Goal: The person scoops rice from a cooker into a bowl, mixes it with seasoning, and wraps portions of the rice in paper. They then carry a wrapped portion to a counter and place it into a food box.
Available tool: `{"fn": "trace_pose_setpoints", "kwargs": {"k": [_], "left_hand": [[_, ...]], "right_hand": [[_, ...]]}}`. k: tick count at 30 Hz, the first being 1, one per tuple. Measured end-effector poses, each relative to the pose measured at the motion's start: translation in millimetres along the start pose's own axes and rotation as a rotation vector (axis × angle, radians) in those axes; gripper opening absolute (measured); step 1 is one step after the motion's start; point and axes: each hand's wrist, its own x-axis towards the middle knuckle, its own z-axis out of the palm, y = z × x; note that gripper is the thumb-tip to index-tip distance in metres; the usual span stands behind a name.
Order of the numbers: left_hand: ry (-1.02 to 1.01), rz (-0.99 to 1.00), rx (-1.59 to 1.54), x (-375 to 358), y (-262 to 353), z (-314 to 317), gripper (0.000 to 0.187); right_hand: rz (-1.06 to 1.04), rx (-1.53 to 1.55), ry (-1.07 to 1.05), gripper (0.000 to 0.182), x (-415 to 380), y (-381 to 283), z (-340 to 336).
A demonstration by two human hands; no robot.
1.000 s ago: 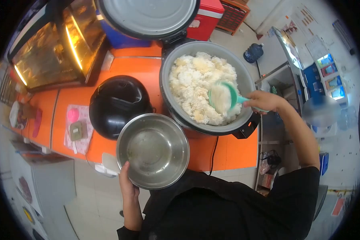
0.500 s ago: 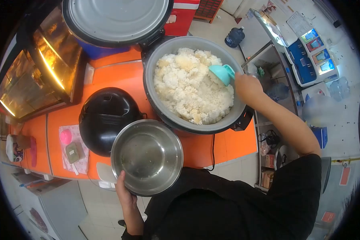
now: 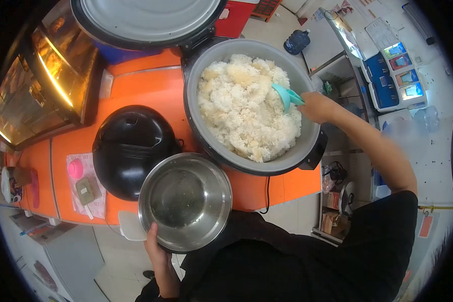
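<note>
A large open rice cooker stands on the orange counter, heaped with cooked white rice. My right hand is closed round the handle of a turquoise scoop. The scoop's cup is partly in the rice at the right side of the pot. My left hand grips the rim of a metal bowl, thumb over the edge and fingers hidden beneath. Only a little wetness or a few specks show inside the bowl. It is held at the counter's front edge, below the rice cooker.
A smaller black closed cooker sits left of the bowl. The big cooker's raised lid is at the top. A lit glass display case stands far left. A pink cup and a small green box lie on a cloth.
The scoop has turned in my right hand, its cup now tipped into the rice. My left hand still holds the bowl. The whole view has shifted slightly.
</note>
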Motion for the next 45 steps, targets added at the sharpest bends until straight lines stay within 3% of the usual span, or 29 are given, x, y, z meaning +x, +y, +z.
{"fn": "trace_pose_setpoints", "kwargs": {"k": [3, 6, 8, 9, 11, 17, 20, 24, 26, 27, 30, 39, 41, 43, 45], "left_hand": [[-0.004, 0.002, 0.011, 3.0, 6.1, 4.4, 0.047], [-0.052, -0.015, 0.015, 2.0, 6.3, 3.3, 0.047], [0.003, -0.023, -0.116, 2.0, 7.9, 9.2, 0.042], [0.013, -0.015, -0.124, 2.0, 8.4, 9.7, 0.042], [0.052, -0.010, -0.076, 0.8, 7.0, 9.8, 0.042], [0.001, 0.018, -0.119, -9.3, 15.6, 11.1, 0.047], [-0.009, 0.031, -0.140, -21.5, 22.4, 9.6, 0.049], [-0.046, 0.072, -0.197, -32.4, 23.2, 11.3, 0.052], [-0.055, 0.083, -0.200, -35.6, 22.8, 16.7, 0.052], [-0.066, 0.075, -0.193, -36.9, 21.9, 19.4, 0.052], [-0.083, 0.061, -0.172, -41.0, 19.4, 25.8, 0.052], [-0.108, 0.087, -0.242, -52.7, 20.5, 37.8, 0.045], [-0.145, 0.088, -0.244, -49.0, 21.3, 38.0, 0.045], [-0.168, 0.075, -0.238, -48.2, 19.4, 36.4, 0.046], [-0.134, 0.077, -0.201, -46.1, 20.1, 41.0, 0.047]], "right_hand": [[-0.016, -0.029, 0.019, 0.034, -33.4, -4.8, -6.2], [-0.023, -0.008, -0.090, 0.033, -47.8, -3.0, -1.1], [0.005, 0.237, -0.242, 0.030, -42.1, -5.9, 2.3], [-0.008, 0.229, -0.240, 0.030, -40.5, -6.6, 6.6], [0.041, 0.569, -0.260, 0.026, -41.9, -2.0, 16.2], [0.007, 0.861, -0.374, 0.024, -57.5, 35.7, 23.9], [0.013, 0.922, -0.306, 0.024, -69.7, 45.7, 26.1], [-0.025, 0.827, -0.062, 0.025, -80.6, 61.3, 27.9], [0.005, 0.587, 0.338, 0.026, -74.9, 68.7, 33.6], [0.007, 0.590, 0.342, 0.026, -76.1, 69.2, 31.5], [-0.050, 0.894, -0.013, 0.027, -78.2, 60.6, 22.8], [-0.044, 0.870, 0.083, 0.026, -60.7, 61.6, 35.2], [-0.085, 0.903, -0.012, 0.028, -66.9, 59.4, 28.6], [-0.061, 0.581, 0.178, 0.028, -65.4, 52.9, 31.2], [-0.106, 0.481, 0.230, 0.028, -59.5, 43.4, 36.5]]}}
